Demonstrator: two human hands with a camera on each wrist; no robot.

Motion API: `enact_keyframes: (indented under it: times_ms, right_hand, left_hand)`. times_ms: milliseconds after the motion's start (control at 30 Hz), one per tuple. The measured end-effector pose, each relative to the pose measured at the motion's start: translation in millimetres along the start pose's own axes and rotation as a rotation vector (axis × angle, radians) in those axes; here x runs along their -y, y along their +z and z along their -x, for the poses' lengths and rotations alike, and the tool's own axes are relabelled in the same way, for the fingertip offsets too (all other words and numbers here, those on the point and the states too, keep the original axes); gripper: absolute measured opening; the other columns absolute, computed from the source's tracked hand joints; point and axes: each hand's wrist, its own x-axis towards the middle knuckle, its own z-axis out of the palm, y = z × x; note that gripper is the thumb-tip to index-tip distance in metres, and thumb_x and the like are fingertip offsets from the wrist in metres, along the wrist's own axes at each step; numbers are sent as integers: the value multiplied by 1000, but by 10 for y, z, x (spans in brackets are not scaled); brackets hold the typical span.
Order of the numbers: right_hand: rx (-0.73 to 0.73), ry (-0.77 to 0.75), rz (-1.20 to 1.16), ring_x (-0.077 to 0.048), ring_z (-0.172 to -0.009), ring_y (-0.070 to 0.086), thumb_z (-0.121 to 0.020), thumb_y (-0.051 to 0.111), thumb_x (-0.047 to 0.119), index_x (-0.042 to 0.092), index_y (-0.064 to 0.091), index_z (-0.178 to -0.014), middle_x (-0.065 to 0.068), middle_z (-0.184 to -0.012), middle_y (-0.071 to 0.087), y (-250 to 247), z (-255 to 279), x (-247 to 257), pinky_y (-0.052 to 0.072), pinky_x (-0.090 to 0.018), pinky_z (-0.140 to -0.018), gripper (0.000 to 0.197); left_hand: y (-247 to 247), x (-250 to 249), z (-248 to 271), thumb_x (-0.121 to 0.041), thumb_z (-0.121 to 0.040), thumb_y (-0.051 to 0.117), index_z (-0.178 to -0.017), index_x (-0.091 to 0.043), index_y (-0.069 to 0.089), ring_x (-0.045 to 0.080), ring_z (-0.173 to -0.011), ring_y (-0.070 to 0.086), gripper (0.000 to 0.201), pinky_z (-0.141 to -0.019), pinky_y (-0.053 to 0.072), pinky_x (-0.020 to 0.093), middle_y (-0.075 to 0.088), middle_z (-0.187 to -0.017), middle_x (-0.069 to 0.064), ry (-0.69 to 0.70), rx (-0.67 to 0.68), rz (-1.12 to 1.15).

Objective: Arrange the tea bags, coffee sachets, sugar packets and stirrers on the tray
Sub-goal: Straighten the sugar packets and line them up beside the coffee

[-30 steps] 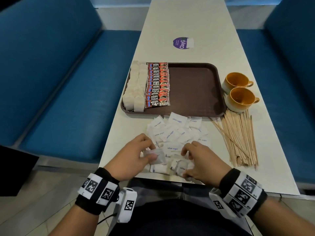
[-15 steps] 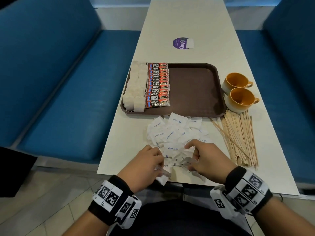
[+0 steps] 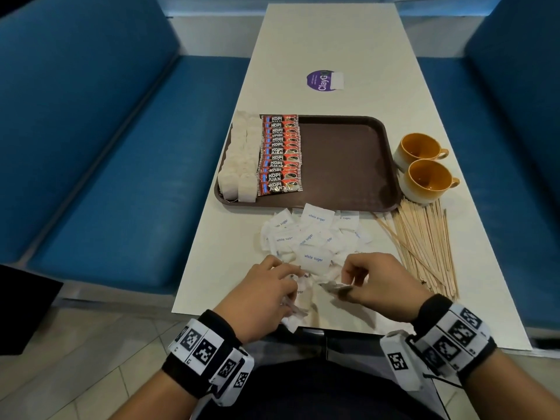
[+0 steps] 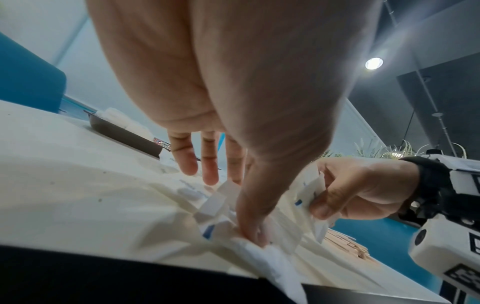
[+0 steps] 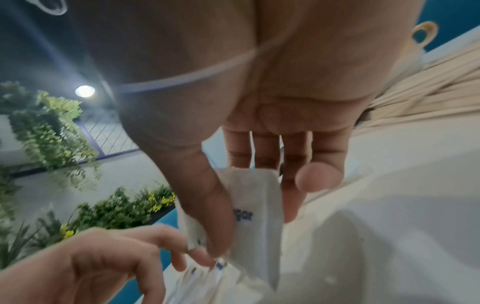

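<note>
1. The sugar packets (image 3: 313,237) lie in a loose heap on the counter (image 3: 333,47), just in front of the tray's near rim; none is on the tray (image 3: 345,165) yet.
2. The step in hand looks like gathering sugar packets. The right hand (image 3: 375,280) pinches one packet between thumb and fingers (image 5: 291,197). The left hand (image 3: 263,298) curls over packets at the counter's near edge, thumb pressed on them.
3. Next, I judge, the gathered packets need squaring into a stack and carrying to the bare part of the tray beside the coffee sachets (image 3: 280,154).
4. Counts: about ten coffee sachets in one overlapping column; tea bags (image 3: 241,162) in two columns at the tray's left, too stacked to count; well over a dozen sugar packets.
5. The stirrers (image 3: 424,247) form one large bundle on the counter to the right, too many to count; two cups (image 3: 424,165) stand beside the tray.
</note>
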Motion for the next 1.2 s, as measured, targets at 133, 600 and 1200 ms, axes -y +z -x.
enact_keyframes:
  times_ms: [133, 600, 1200]
  right_hand:
    - [-41, -1, -104, -11, -72, 63, -74, 91, 28, 27, 70, -84, 7, -78, 70, -103, 60, -69, 49, -20, -63, 23]
    - [-43, -10, -42, -5, -87, 60, -86, 79, 29, 28, 75, -91, 9, -92, 69, -107, -59, 14, 46, -25, -73, 7]
    - [-36, -54, 198, -17, -102, 55, -93, 70, 36, 24, 70, -98, 11, -96, 51, 58, -318, 337, 44, -31, -84, 14]
  left_hand:
    - [33, 15, -39, -26, -84, 74, -88, -23, 69, 20, -118, 45, 7, -95, 46, 42, 61, -128, -16, 39, -58, -10]
    - [-54, -79, -256, -20, -85, 73, -89, -21, 71, 19, -108, 44, 4, -94, 43, 34, 65, -108, -9, 40, -23, 5]
    - [-26, -83, -160, -14, -83, 71, -89, -19, 71, 21, -112, 47, 8, -97, 46, 34, 66, -112, -6, 6, -77, 53]
